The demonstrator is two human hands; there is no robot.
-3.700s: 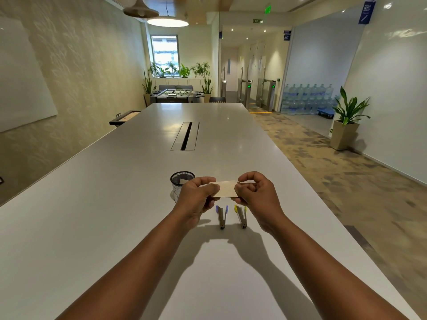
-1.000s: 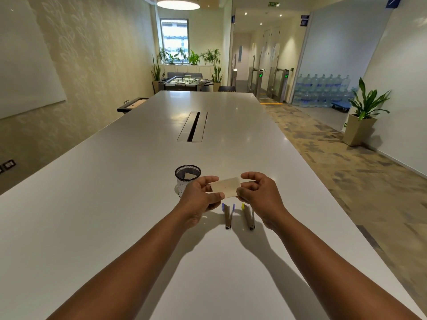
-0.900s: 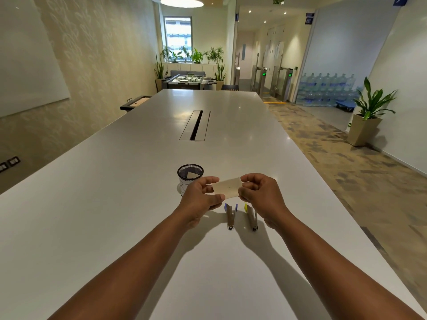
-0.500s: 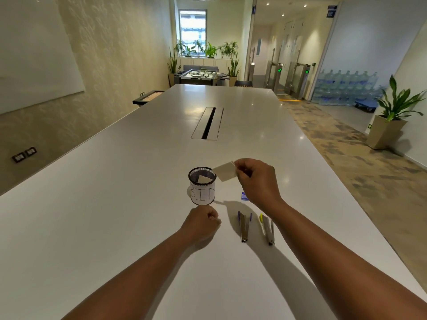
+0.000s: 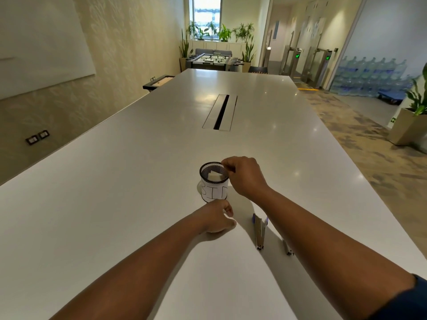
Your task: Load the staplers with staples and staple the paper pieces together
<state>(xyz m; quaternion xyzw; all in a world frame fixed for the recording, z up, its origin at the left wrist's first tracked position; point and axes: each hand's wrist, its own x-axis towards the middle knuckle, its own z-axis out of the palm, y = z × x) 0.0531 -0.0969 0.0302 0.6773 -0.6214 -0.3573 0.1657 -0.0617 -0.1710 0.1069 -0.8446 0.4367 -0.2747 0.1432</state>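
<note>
A: Grip? Your right hand (image 5: 243, 175) sits at the right rim of the mesh cup (image 5: 214, 181), fingers curled; I can't tell if they pinch anything. Paper pieces (image 5: 216, 176) lie inside the cup.

B: Left hand (image 5: 217, 219)?

A: Near the cup's base on the table (image 5: 115, 181), fingers loosely curled, holding nothing.

B: Step?

A: Looks like you're dropping off stapled paper. Next, I'd guess, fresh pieces, then a stapler: the blue stapler (image 5: 260, 230) lies near right, the second stapler (image 5: 287, 248) beside it, mostly hidden by your forearm.
</note>
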